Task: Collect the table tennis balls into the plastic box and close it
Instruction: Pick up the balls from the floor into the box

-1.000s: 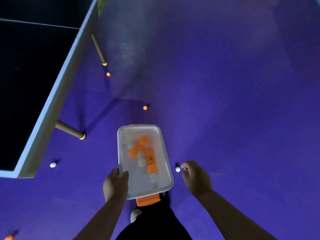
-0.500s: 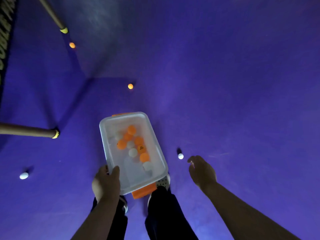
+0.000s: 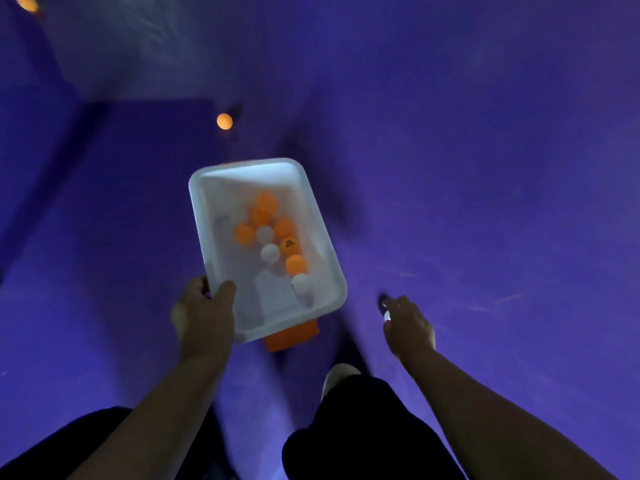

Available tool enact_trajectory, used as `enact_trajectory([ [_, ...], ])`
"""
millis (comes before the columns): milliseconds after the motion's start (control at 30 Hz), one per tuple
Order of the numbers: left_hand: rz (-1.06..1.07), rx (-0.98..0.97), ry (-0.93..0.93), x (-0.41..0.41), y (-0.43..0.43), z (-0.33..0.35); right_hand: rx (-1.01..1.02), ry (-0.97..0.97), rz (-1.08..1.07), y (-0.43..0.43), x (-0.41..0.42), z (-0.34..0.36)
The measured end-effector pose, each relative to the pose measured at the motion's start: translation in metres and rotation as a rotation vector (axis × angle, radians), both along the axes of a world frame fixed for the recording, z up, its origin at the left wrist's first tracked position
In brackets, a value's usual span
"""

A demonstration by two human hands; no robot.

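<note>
Above the purple floor (image 3: pixel 485 168), an open plastic box (image 3: pixel 332 268) of balls is being gripped at its near-left rim by the left hand (image 3: pixel 204 317), long axis running near-right to far-left; a white ball (image 3: pixel 387 316) is being pinched by the right hand (image 3: pixel 408 323).

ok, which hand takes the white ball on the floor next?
Right. The right hand is already at the white ball; the left hand is busy holding the plastic box.

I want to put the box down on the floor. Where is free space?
Bare purple floor lies right of the plastic box and beyond the right hand. Left of the left hand is bare too. Ahead lies an orange ball; near the legs it is crowded.
</note>
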State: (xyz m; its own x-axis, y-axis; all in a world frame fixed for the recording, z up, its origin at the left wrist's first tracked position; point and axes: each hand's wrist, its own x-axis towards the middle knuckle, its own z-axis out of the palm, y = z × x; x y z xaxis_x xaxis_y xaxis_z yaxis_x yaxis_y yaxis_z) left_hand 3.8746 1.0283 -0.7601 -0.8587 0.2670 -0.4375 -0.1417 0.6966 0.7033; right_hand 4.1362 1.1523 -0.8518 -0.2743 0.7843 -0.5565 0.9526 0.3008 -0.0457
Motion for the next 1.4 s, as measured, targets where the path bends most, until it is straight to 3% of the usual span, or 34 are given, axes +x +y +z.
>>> enact_trajectory([
  [200,0.01,0.114,-0.039,-0.005,0.005,-0.075,0.036,-0.121,0.068,-0.002,0.005,-0.094],
  [433,-0.07,0.145,0.049,-0.006,0.021,-0.105,0.035,-0.091,-0.034,-0.009,0.01,-0.128],
  [567,-0.138,0.131,0.108,-0.013,0.024,-0.104,0.128,0.205,-0.015,0.012,-0.02,-0.107],
  [733,-0.164,0.121,0.156,-0.034,0.02,-0.083,0.519,0.768,0.208,0.037,-0.09,-0.042],
  [867,-0.21,0.09,0.217,-0.066,0.019,-0.064,0.519,0.927,0.285,0.037,-0.143,0.004],
  [1000,-0.214,0.105,0.241,-0.094,0.023,-0.049,0.44,0.885,0.575,0.028,-0.193,0.036],
  [1133,-0.088,0.21,0.156,-0.109,0.03,-0.04,0.483,0.68,0.773,0.029,-0.248,0.068],
  [1400,0.064,0.356,-0.012,-0.122,0.023,-0.018,0.505,0.396,0.764,0.019,-0.356,0.149],
])
